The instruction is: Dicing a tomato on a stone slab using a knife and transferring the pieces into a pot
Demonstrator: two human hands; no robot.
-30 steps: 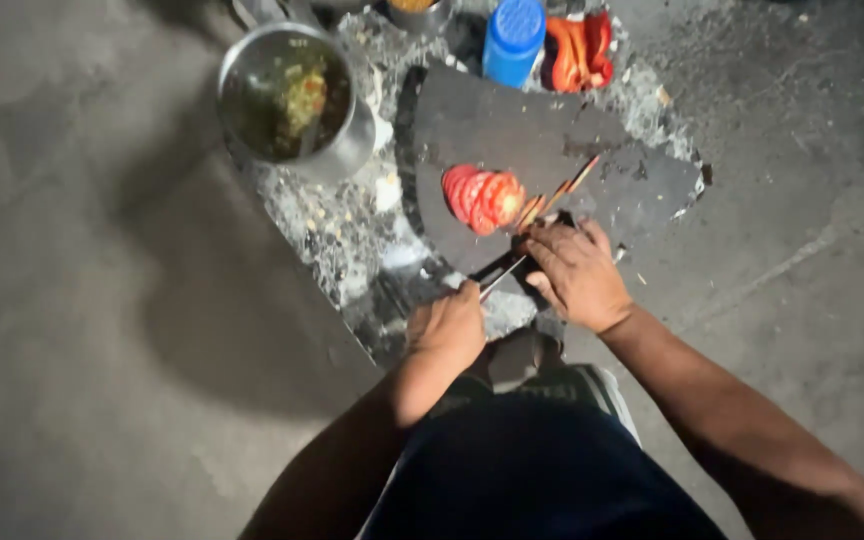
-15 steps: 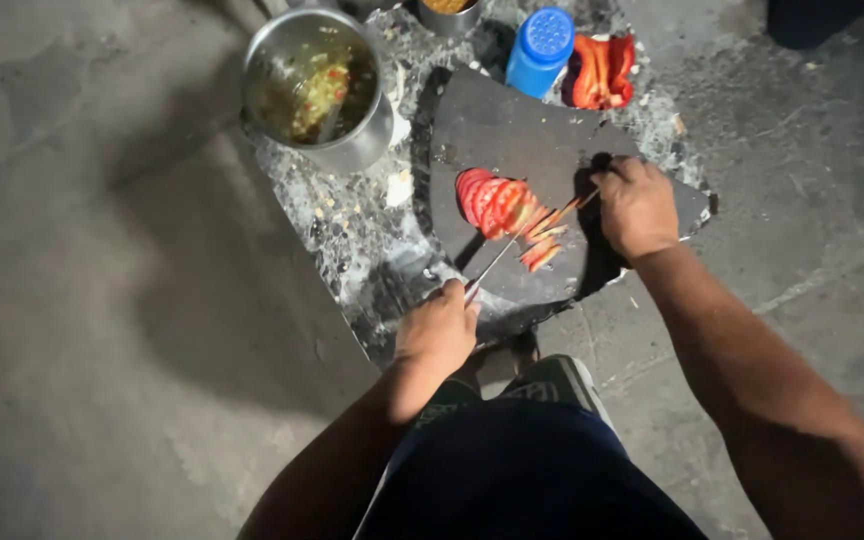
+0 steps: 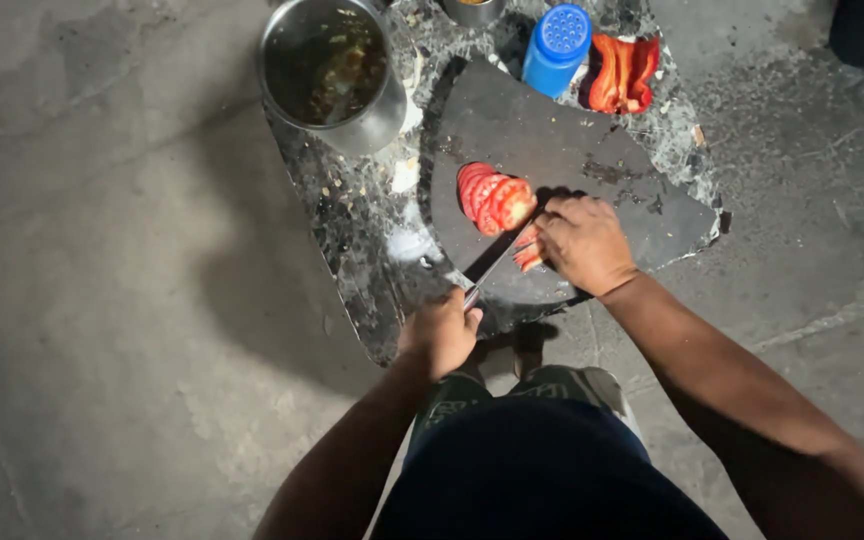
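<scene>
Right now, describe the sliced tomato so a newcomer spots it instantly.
Find the dark curved cutting slab lying on the speckled stone piece on the concrete floor. Near its left edge sits the sliced tomato, just left of the right hand. Unlike the red pepper pieces by the blue-lidded bottle, it is a fanned row of round slices.

Open dark surface lies right of the sliced tomato (image 3: 493, 201) on the cutting slab (image 3: 552, 130), clear out toward the slab's far right edge. Beyond the tomato, the blue-capped bottle (image 3: 556, 46) and red pepper pieces (image 3: 624, 72) block the way. Left of it, the steel pot (image 3: 330, 72) crowds the marble tabletop (image 3: 352, 250). Near side: the knife (image 3: 497, 262) cuts across.
</scene>
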